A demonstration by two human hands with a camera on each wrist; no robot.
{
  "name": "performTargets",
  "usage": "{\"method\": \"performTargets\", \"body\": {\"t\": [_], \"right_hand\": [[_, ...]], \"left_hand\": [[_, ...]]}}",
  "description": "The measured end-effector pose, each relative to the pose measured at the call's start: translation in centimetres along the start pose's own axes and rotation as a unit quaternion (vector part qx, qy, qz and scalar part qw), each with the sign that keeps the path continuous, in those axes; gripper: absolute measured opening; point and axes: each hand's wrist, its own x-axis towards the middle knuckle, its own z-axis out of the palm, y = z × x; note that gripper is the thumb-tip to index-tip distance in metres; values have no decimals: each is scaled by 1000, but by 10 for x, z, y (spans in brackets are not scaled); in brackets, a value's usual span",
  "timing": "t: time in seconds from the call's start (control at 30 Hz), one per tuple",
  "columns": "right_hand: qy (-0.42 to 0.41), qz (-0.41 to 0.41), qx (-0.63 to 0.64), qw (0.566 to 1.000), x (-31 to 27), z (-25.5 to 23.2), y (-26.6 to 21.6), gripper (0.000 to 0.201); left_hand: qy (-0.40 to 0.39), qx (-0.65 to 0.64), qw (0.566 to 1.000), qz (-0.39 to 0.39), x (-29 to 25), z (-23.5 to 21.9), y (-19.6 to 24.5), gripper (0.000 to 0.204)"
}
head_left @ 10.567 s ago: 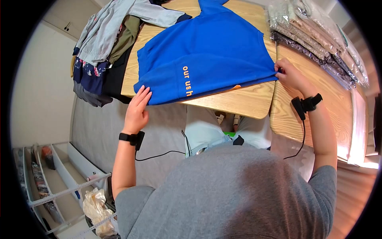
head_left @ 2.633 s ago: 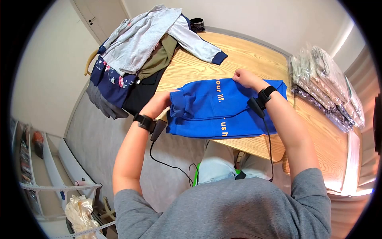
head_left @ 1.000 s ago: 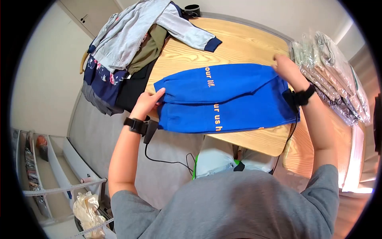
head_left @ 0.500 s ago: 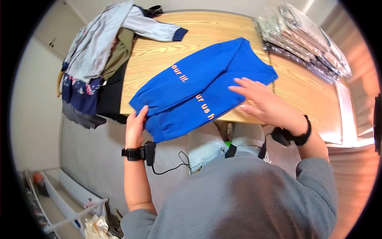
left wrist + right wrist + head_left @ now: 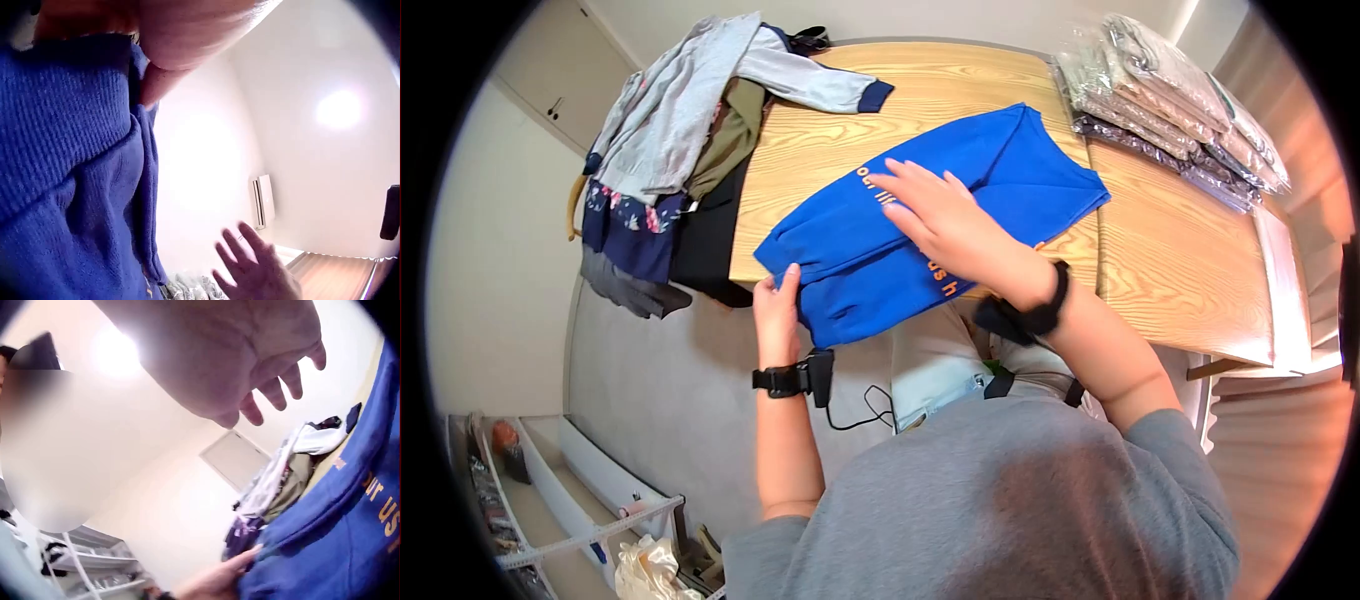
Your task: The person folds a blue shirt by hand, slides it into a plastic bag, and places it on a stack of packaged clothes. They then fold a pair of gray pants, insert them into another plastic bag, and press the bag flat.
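A blue sweatshirt (image 5: 1040,200) with orange lettering lies slantwise on the wooden table, folded lengthwise into a long strip. My left hand (image 5: 776,315) pinches its near-left end, thumb on top and fingers underneath. In the left wrist view, ribbed blue fabric (image 5: 62,119) fills the side by that hand. My right hand (image 5: 950,225) hovers over the middle of the sweatshirt with fingers spread, covering part of the lettering. The right wrist view shows the same right hand (image 5: 219,356) holding nothing, above the blue cloth (image 5: 325,544).
A heap of clothes, with a grey sweatshirt (image 5: 680,110) on top, hangs over the table's left edge. Plastic-wrapped folded garments (image 5: 1170,100) are stacked at the back right. A white shelf rack (image 5: 590,500) stands at the lower left. The wooden table (image 5: 960,75) shows bare behind the sweatshirt.
Earlier the sweatshirt lay wider; its sides are now folded in, and it has turned from level to slanting. My right hand has let go at the neck end and moved left over its middle.
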Motion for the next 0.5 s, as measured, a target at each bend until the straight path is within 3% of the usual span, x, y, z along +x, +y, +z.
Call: {"method": "performTargets", "body": {"t": [0.07, 0.13, 0.2, 0.27, 0.3, 0.37, 0.4, 0.47, 0.5], "right_hand": [[-7, 8, -18, 1000, 20, 29, 10, 43], [-100, 127, -171, 972, 29, 49, 15, 50], [-215, 178, -202, 939, 19, 62, 19, 58], [-216, 178, -205, 938, 16, 62, 18, 61], [-216, 178, -198, 939, 15, 62, 19, 61], [-200, 167, -192, 946, 12, 60, 20, 61], [-199, 170, -190, 946, 10, 62, 19, 61], [-114, 147, -233, 954, 6, 66, 14, 58], [-47, 88, -203, 974, 2, 67, 7, 53]], "left_hand": [[-24, -61, 998, 6, -7, 3, 4, 45], [5, -69, 998, 14, -23, 2, 10, 37], [32, -153, 988, 11, -35, -3, -1, 35], [-17, -242, 966, -92, -35, -17, -19, 45], [-14, -243, 965, -92, -38, -17, -14, 45], [-166, -387, 896, -141, -43, -14, -3, 61], [-167, -384, 897, -143, -42, -14, -4, 61], [-192, -263, 934, -147, -38, -14, -7, 69], [-153, -231, 950, -141, -40, -9, -3, 64]]}}
